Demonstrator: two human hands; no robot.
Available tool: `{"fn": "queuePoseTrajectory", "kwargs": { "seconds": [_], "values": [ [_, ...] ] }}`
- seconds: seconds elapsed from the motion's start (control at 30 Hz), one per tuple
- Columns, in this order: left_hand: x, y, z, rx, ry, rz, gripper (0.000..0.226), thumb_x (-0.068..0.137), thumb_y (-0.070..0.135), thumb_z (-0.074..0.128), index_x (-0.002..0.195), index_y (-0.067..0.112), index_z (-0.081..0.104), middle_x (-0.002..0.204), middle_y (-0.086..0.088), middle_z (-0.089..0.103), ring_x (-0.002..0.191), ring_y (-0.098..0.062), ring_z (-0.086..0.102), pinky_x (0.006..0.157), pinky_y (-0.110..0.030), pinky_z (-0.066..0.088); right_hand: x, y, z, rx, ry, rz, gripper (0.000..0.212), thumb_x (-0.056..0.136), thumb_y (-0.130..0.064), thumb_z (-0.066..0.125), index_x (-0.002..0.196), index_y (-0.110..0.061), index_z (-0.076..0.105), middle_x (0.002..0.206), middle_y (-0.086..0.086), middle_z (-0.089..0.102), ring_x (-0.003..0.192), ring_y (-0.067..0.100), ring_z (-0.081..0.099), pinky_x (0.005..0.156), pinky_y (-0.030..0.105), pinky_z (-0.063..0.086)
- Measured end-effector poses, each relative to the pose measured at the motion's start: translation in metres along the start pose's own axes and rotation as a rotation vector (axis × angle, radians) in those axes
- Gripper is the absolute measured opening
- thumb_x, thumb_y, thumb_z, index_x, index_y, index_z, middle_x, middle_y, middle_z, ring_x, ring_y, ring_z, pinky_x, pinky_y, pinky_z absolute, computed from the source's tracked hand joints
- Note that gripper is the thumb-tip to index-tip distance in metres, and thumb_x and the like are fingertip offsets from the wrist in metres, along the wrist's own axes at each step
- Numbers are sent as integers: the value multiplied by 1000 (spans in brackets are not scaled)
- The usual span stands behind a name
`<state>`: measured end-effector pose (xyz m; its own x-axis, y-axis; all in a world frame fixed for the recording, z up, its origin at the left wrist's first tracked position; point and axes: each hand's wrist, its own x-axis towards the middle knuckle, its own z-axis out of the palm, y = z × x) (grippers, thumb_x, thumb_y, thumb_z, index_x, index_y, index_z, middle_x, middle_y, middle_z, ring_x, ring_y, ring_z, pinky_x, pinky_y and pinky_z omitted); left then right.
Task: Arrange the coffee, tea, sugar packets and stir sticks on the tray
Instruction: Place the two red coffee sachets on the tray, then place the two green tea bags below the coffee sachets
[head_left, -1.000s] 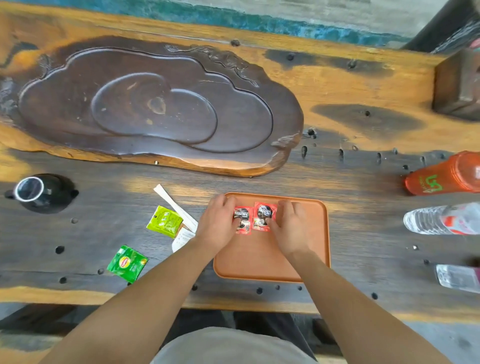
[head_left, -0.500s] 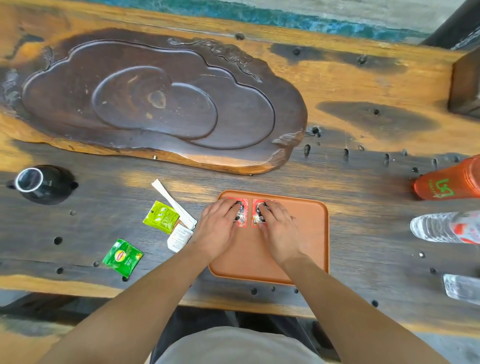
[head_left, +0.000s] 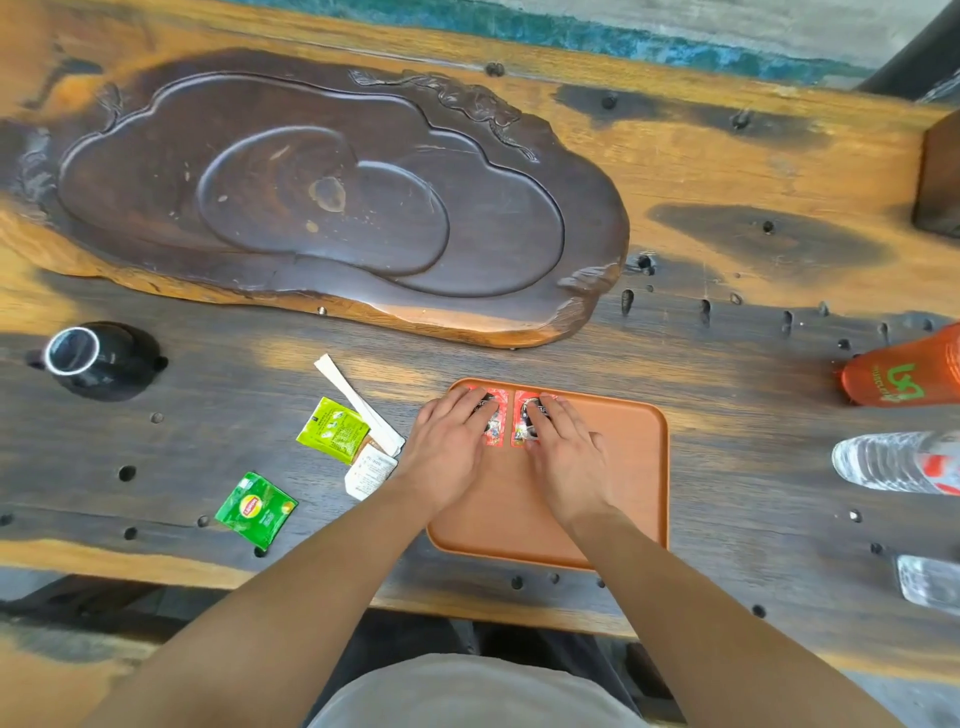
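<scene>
Wooden table (head_left: 727, 171) fills frame: orange-brown grain, dark stains, scattered holes. Carved dark tea board (head_left: 322, 202) upper left. Teal floor strip (head_left: 623, 36) along top edge.

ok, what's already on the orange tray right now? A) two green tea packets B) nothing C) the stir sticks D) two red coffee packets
D: two red coffee packets lie side by side at the far left corner of the orange tray, under the fingers of the left hand and right hand.
</scene>
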<state>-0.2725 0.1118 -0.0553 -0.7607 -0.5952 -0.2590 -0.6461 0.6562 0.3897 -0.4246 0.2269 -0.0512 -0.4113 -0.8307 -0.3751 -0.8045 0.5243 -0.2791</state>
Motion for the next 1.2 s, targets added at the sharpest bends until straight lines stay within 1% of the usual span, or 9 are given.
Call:
{"fn": "queuePoseTrajectory", "kwargs": {
  "seconds": [0.1,0.27,0.37,0.53,0.7,0.8,0.9,1.07,1.2],
  "values": [
    [-2,-3,-2,-33,6,21,47,99,20,49,146,24,48,155,2,44,147,-21,31,117,-43,26,-1,-3,-7,43,18,2,49,103,-28,48,150,-24,40,162,-4,32,152,15,20,109,43,34],
    [-25,-26,-18,-132,115,-38,45,93,22,57,137,22,56,144,3,54,138,-21,41,110,-41,36,-4,-24,-8,86,133,-91,40,96,-25,61,136,-18,58,144,2,55,137,24,44,102,43,43],
    [-56,-59,-32,-189,226,-216,42,88,21,65,129,20,60,132,0,59,126,-24,49,104,-39,38,-1,-55,-2,102,125,-227,30,94,-23,63,123,-15,64,127,2,63,121,26,53,99,44,45],
    [-120,-132,-52,-185,326,-613,39,82,28,76,118,17,64,116,-10,60,107,-36,54,88,-48,44,12,-134,13,138,59,-385,19,90,-22,70,105,-12,68,100,6,66,96,31,58,83,44,51],
    [-165,-177,-64,-164,208,-848,63,69,50,83,114,13,59,109,-15,56,103,-40,53,86,-52,44,29,-205,30,180,-193,-387,34,90,-28,71,117,-10,63,117,10,62,114,34,54,95,47,49],
    [-177,-187,-64,-125,58,-836,80,61,69,77,117,17,55,113,-7,53,107,-32,50,90,-51,41,37,-230,33,119,-227,-300,55,84,-37,76,126,-9,56,128,10,56,122,32,47,101,45,46],
    [-179,-193,-60,-102,27,-772,75,60,74,74,110,21,57,110,-2,53,107,-28,48,87,-47,38,39,-244,36,25,-199,-238,65,77,-42,81,126,-8,53,126,11,51,120,31,44,98,44,46],
    [-176,-197,-58,-149,42,-698,54,68,63,77,99,22,61,105,1,53,105,-25,46,89,-44,39,41,-258,42,-12,-195,-216,47,84,-29,77,120,-7,55,122,14,52,116,34,47,97,45,46],
    [-176,-197,-62,-217,91,-603,34,78,45,78,94,26,55,99,6,56,99,-21,48,85,-39,37,44,-265,40,124,-168,-160,31,95,-20,63,123,-5,60,121,17,59,114,36,51,98,41,43]
  ]
}}
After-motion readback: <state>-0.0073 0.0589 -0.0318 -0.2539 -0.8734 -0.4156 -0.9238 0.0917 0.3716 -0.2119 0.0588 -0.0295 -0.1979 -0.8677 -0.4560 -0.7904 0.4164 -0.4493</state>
